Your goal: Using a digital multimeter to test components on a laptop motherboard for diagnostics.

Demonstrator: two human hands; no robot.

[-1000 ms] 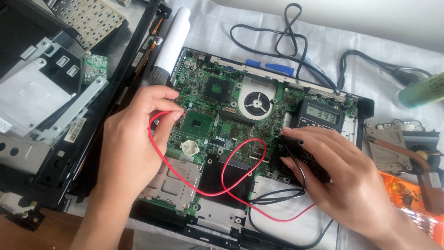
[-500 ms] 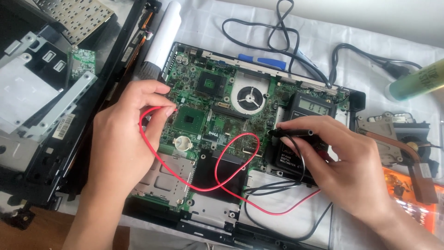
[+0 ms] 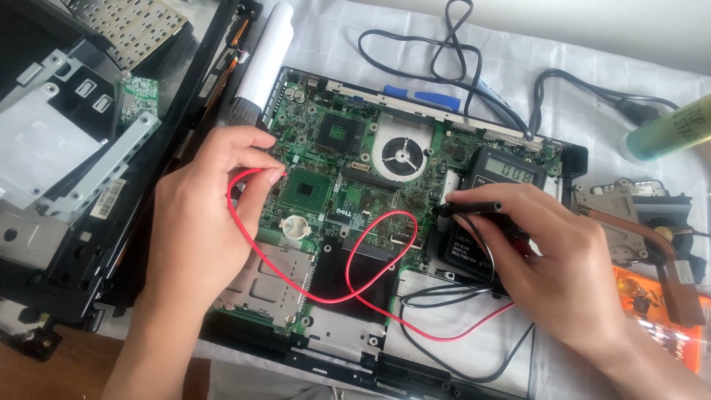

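Two hands work over an opened laptop, and everything else is pushed out to the edges so the board lies bare in the middle. The surface [image 3: 592,81], under a white cloth, carries the laptop base [image 3: 415,370] with its green board [image 3: 348,185] facing up, shields and cover off so the parts can be reached. The stripped lid and metal brackets [image 3: 67,141] lie to the left, out of the way; the copper heatsink [image 3: 637,222] sits to the right, lifted off, leaving the fan [image 3: 402,155] exposed. A black meter [image 3: 503,178] rests on the base's right part, its screen turned toward the person for reading. The left hand [image 3: 200,230] pinches the end of the red lead [image 3: 348,289] against the board's left side; the probe tip is hidden under the fingers. The right hand [image 3: 555,259] grips the black probe [image 3: 466,209] like a pen, tip pointing left onto the board beside the meter. A green can [image 3: 666,130] lies far right.
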